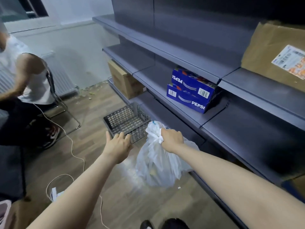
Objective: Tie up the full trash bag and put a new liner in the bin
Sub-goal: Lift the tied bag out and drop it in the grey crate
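A full white plastic trash bag (158, 166) hangs just above the wooden floor, beside the bottom shelf. My right hand (172, 139) grips its gathered, bunched neck. To its left stands a grey perforated plastic bin (122, 116), with no liner visible inside. My left hand (118, 144) lies on the bin's near rim, its fingers curled over the edge.
Grey metal shelving (214, 66) runs along the right with two blue Pepsi boxes (191, 93) and cardboard boxes (274, 52). A person (24, 90) sits on a chair at left. A white cable (72, 156) trails across the floor. My shoes (165, 224) show at the bottom.
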Demonstrator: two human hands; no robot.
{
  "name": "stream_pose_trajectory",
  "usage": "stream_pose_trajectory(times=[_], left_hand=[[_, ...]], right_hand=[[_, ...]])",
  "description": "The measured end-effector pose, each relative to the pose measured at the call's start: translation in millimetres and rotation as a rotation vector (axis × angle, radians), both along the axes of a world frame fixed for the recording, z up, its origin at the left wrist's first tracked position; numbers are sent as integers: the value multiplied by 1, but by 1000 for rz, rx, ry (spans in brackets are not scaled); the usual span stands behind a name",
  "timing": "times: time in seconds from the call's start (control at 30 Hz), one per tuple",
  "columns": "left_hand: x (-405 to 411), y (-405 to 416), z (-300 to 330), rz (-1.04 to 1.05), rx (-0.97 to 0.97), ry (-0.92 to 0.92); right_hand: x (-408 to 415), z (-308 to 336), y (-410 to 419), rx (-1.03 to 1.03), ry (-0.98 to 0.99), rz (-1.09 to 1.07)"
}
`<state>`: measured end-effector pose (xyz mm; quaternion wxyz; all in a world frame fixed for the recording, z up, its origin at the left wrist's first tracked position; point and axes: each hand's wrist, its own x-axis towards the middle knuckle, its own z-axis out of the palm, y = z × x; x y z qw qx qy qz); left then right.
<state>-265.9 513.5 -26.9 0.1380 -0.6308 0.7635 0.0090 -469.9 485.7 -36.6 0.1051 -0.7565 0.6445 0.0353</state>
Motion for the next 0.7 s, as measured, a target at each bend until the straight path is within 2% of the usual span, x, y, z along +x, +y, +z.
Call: stream_pose_trajectory(times=[0.3, 0.7], left_hand=[[70, -102, -20, -13, 59, 17], [165, -307, -43, -78, 101, -48]], right_hand=[[76, -2, -108, -106, -99, -54], [161, -50, -301, 74, -6, -96]])
